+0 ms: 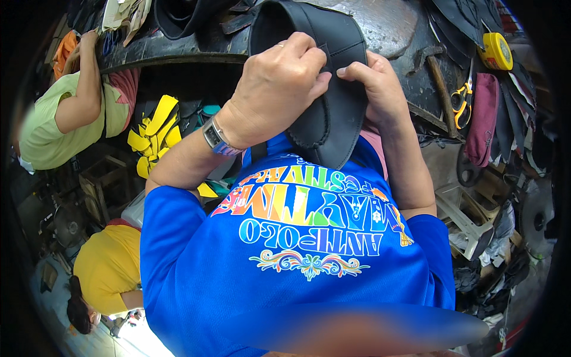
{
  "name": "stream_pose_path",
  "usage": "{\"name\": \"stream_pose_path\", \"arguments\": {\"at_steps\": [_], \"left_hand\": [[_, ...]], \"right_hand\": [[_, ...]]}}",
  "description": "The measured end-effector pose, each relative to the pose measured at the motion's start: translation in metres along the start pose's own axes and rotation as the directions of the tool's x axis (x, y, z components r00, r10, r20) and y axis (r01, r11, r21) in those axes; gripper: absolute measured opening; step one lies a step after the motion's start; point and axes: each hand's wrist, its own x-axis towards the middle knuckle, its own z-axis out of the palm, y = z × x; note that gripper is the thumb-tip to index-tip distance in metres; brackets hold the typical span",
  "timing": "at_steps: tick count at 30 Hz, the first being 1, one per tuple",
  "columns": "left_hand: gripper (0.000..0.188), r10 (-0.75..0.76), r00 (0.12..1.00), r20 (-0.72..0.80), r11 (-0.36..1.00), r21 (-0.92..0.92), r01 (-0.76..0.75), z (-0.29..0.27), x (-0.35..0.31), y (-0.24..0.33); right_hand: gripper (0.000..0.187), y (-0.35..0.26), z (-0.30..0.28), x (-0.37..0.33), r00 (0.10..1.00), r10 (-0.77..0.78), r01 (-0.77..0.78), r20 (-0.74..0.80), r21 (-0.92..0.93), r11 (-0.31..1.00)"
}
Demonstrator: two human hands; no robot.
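Observation:
A black leather shoe upper (342,113) is held up between my chest and the bench edge. Its rounded toe end points toward me, and a rough stitched seam curves across it. My left hand (282,83), watch on the wrist, is closed in a pinch at the upper's inner edge; whether something small is between the fingertips cannot be made out. Gripping the right side of the upper, my right hand (377,86) has its thumb on top and its other fingers hidden behind the leather.
Along the dark workbench (172,50) lie a hammer (440,89), yellow-handled scissors (461,106), a yellow tape measure (495,52) and a maroon pouch (482,119). Yellow scraps (156,134) are piled at left. Two people work nearby, one in light green (50,128), one in yellow (107,268).

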Motion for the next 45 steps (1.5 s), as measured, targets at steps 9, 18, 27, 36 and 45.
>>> {"name": "stream_pose_path", "arguments": {"at_steps": [9, 18, 27, 36, 45], "left_hand": [[0.015, 0.232, 0.971, -0.048, 0.967, 0.120, -0.225, 0.009, -0.001, -0.009], [0.010, 0.187, 0.976, -0.111, 0.982, 0.063, -0.181, 0.021, -0.001, -0.004], [0.029, 0.089, 0.992, -0.088, 0.982, -0.156, -0.102, 0.020, -0.006, 0.007], [0.043, -0.028, 0.993, -0.117, 0.895, -0.446, -0.027, 0.030, -0.020, 0.001], [0.062, -0.562, 0.802, -0.201, 0.598, -0.769, 0.226, 0.029, -0.056, -0.020]], "right_hand": [[0.014, -0.003, 0.008, -0.002, 0.999, 0.001, 0.002, -0.032, 0.071, 0.997], [0.014, 0.000, 0.004, -0.002, 0.999, -0.004, 0.006, -0.046, 0.045, 0.999], [0.020, -0.002, -0.018, 0.005, 0.996, 0.085, -0.088, 0.025, 0.240, 0.967], [0.034, -0.006, -0.021, 0.009, 0.996, 0.080, -0.082, 0.039, 0.058, 0.995], [0.033, 0.005, -0.028, 0.010, 0.999, -0.018, 0.012, 0.033, 0.166, 0.986]]}}
